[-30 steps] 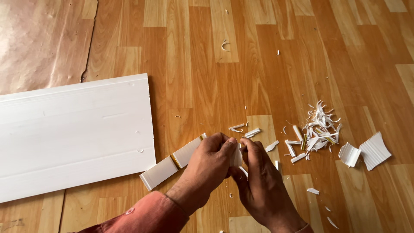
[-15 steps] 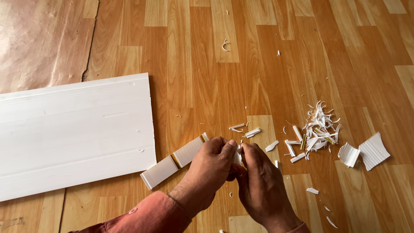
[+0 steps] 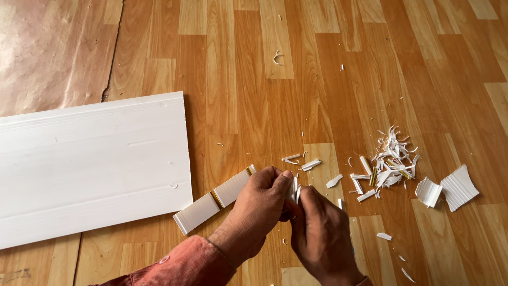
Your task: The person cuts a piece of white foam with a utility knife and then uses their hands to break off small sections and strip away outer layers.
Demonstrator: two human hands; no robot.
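Note:
My left hand (image 3: pixel 259 204) grips the near end of a narrow white panel strip (image 3: pixel 211 200) with a thin gold band across it; the strip's far end rests on the wood floor. My right hand (image 3: pixel 320 233) is closed against the same end, fingers pinching a small white piece (image 3: pixel 294 190) of the strip between both hands. What else the right hand may hold is hidden by the fingers. A red sleeve covers my left forearm.
A large white panel (image 3: pixel 90 164) lies flat at left, partly over brown paper (image 3: pixel 47 53). A heap of white shavings (image 3: pixel 389 164) and two ribbed white offcuts (image 3: pixel 447 188) lie at right. Small chips (image 3: pixel 301 161) are scattered on the floor in front of my hands.
Both hands have stayed at the strip's end, shifting only slightly; the right hand's fingers have closed a little tighter on the white piece.

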